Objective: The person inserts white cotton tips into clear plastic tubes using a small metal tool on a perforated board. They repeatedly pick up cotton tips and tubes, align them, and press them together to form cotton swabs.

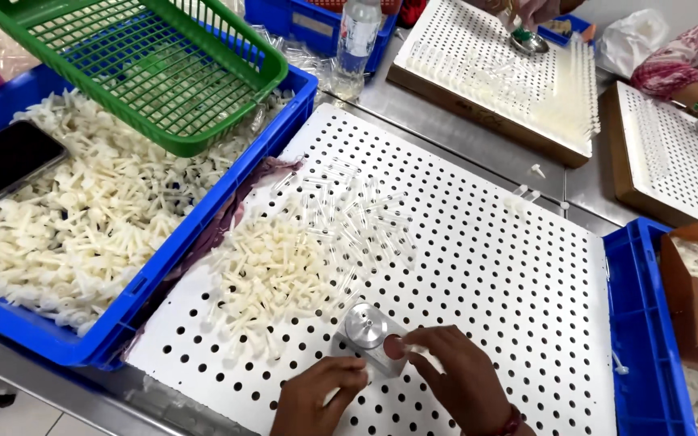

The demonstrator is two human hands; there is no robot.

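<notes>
left hand (317,396): we curl our fingers against the near-left corner of the small metal block (372,337), bracing it on the perforated white board (478,258); the grip is pressed to the block's side, not closed around anything we can make out.
right hand (458,381): our thumb and forefinger pinch together at the block's right edge, on what looks like a small clear tube; it is too blurred for us to be sure.
metal block: it sits flat on the board, between our two hands and touching both, its round recessed top facing up.
cream parts: the heap of white plastic pieces (272,270) lies just beyond and left of the block, near our left hand.
clear tubes: a loose scatter of clear tubes (357,214) lies farther up the board, apart from both hands.
doing it well: we judge that the block should stay flat and steady under the left fingers while the right pinch stays light and close to the recess, so the piece goes in straight.
surroundings: a blue crate (195,230) of the same cream parts sits left, a green basket (163,77) resting on it; another person's hands work at other boards across the desk (478,149).
</notes>
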